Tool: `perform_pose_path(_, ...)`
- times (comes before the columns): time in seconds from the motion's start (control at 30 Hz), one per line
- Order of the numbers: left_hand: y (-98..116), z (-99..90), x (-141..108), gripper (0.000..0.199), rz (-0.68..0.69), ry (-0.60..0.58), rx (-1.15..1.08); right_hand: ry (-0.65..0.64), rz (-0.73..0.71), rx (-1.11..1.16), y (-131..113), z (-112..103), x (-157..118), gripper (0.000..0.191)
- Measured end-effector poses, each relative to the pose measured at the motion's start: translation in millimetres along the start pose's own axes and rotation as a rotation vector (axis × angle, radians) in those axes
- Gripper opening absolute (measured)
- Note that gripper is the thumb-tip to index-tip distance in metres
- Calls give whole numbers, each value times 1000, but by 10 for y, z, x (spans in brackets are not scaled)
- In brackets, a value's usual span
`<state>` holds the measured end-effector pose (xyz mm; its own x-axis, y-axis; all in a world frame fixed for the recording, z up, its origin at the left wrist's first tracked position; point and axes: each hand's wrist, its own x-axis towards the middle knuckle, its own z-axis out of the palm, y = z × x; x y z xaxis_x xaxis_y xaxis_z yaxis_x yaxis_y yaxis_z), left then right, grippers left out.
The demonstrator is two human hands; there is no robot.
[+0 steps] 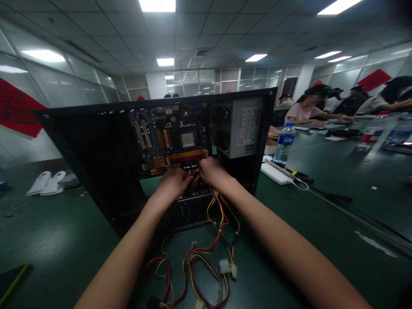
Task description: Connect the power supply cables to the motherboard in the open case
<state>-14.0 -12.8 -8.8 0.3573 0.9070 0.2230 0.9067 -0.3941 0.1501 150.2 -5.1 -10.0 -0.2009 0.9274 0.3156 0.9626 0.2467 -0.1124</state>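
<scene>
An open black computer case (154, 101) stands on the table, with a motherboard (175, 116) and a grey power supply (247, 128) showing inside. Both hands reach in just below the motherboard's memory slots (189, 156). My right hand (214, 171) is closed around part of the bundle of power supply cables (216, 201). Beside it, my left hand (175, 180) has its fingers curled in at the same coloured wires, some fingertips hidden. Red, yellow and black wires hang out of the case onto the table, ending in white connectors (224, 266).
A water bottle (284, 143) and a white power bank (277, 172) with a cable stand right of the case. White slipper-like objects (46, 183) lie at left on the green table (61, 244). Other people (310, 107) sit working at the far right.
</scene>
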Motion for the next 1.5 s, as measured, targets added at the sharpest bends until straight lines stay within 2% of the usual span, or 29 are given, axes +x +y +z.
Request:
perform_pose_path(0.1,14,-15,-7,31,-8,-17,11,-30,-2,-2,5,8,28,32)
perform_pose_path(0.4,44,-43,-30,29,-61,-23,-9,6,-36,22,18,56,30,30)
perform_pose_path(0.53,30,-31,-32,30,-40,-10,-21,18,-51,38,50,104,65,29)
perform_pose_path(0.67,-16,-1,-20,30,-1,77,-71,32,-47,44,79,118,85,30)
perform_pose_path(0.77,-75,17,19,28,-37,196,-90,32,-55,60,90,112,85,31)
perform_pose_path(0.83,-111,16,66,30,-65,217,-57,32,-52,65,92,107,83,31)
perform_pose_path(1.13,-75,-107,203,26,59,32,78,-6,-33,83,80,74,73,32)
perform_pose_path(1.5,-87,-30,223,31,55,62,153,-28,-29,85,64,28,54,32)
